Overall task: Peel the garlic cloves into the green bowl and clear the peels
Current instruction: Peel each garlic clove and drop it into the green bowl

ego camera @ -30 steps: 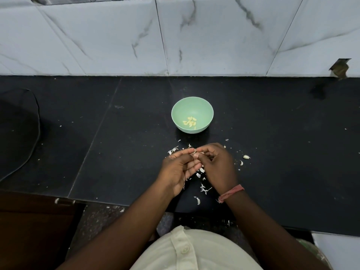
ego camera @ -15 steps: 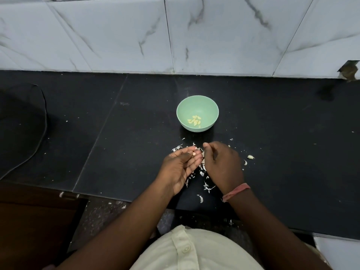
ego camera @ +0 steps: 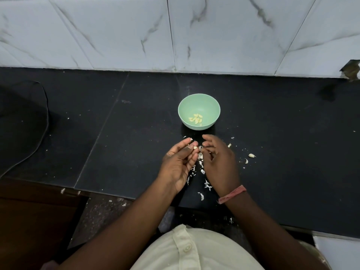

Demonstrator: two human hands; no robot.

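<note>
White peels (ego camera: pixel 200 162) litter the black counter (ego camera: pixel 282 172) between and below the hands, with two unpeeled cloves (ego camera: pixel 249 158) lying just right of the right hand (ego camera: pixel 220 164). The green bowl (ego camera: pixel 185 106) sits just beyond the fingertips, a small heap of peeled cloves (ego camera: pixel 196 119) inside. Left hand (ego camera: pixel 180 164) pinches a small clove (ego camera: pixel 194 147) at its fingertips; right hand hangs loosely curled, gripping nothing visible.

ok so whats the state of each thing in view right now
green bowl: upright on the counter, a few peeled cloves in it
left hand: pinching a small garlic clove at the fingertips
right hand: fingers loosely curled, apparently empty
peels: scattered on the counter between the hands
two cloves: lying loose on the counter
</note>
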